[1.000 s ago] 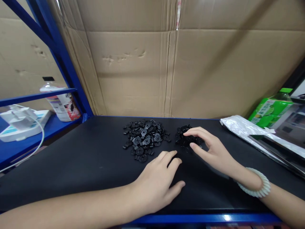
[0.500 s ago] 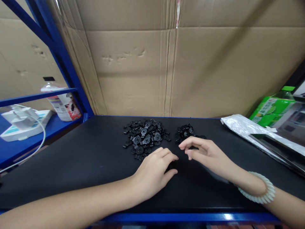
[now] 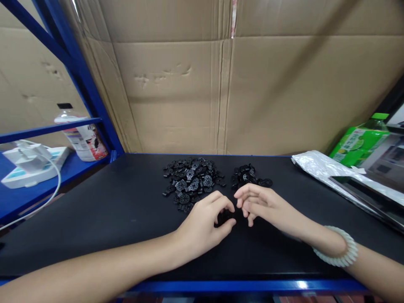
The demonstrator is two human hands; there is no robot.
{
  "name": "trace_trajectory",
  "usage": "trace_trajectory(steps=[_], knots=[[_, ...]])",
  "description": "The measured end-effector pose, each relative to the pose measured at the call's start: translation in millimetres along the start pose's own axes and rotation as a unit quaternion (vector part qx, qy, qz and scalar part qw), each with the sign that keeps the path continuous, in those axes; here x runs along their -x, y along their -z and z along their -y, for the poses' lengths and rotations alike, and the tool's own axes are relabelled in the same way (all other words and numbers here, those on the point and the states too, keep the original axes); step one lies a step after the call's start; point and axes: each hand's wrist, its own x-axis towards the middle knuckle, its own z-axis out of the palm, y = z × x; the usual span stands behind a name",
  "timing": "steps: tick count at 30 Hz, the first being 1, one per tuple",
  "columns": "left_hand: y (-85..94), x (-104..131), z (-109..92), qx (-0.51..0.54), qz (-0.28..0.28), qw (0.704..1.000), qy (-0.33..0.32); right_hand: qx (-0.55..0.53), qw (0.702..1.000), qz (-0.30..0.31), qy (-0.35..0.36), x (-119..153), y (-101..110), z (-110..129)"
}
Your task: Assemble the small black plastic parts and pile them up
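On the black tabletop point(image 3: 132, 223) lies a large pile of small black perforated disc parts with tabs point(image 3: 192, 181). A smaller pile of like parts point(image 3: 244, 173) lies to its right. My left hand point(image 3: 206, 219), in front of the large pile, is curled round dark plastic parts point(image 3: 224, 216), mostly hidden by the fingers. Its thumb and index tips stay slightly apart. Facing it, my right hand point(image 3: 260, 204) hovers just before the small pile, fingers loosely bent and spread, with nothing visible in them. A pale beaded bracelet point(image 3: 339, 248) circles the right wrist.
A silvery bag point(image 3: 315, 162) and a dark flat device point(image 3: 362, 195) lie at the right, near a green-labelled bottle point(image 3: 356, 143). On the left blue shelf stand a power strip with plugs point(image 3: 31, 168) and another bottle point(image 3: 83, 134). Cardboard point(image 3: 173, 97) walls the back.
My left fingers have arched higher, and dark parts now show beneath them. My right hand has shifted slightly left, its lower fingers reaching further down. The piles look unchanged.
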Motion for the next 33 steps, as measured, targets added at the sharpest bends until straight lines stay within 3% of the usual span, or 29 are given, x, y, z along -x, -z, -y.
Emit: trace_trajectory(steps=[5, 11, 14, 21, 28, 33], knots=[[2.4, -2, -6, 0.078, -0.044, 0.994, -0.060, -0.084, 0.993, 0.065, -0.056, 2, -2, 4], [0.0, -1, -8, 0.147, -0.063, 0.986, -0.049, -0.175, 0.971, 0.151, -0.059, 6, -4, 7], [-2.6, -1, -7, 0.159, -0.065, 0.983, -0.066, -0.179, 0.970, 0.154, -0.054, 4, -8, 5], [-5.6, -3, -7, 0.153, -0.060, 0.983, -0.079, -0.148, 0.977, 0.143, -0.051, 3, -15, 3], [-12.8, -2, -13, 0.143, -0.052, 0.985, -0.086, 0.014, 0.992, 0.120, -0.043, 10, -18, 15], [-13.9, -3, -15, 0.129, -0.050, 0.987, -0.087, 0.046, 0.990, 0.132, -0.029, 9, -16, 18]])
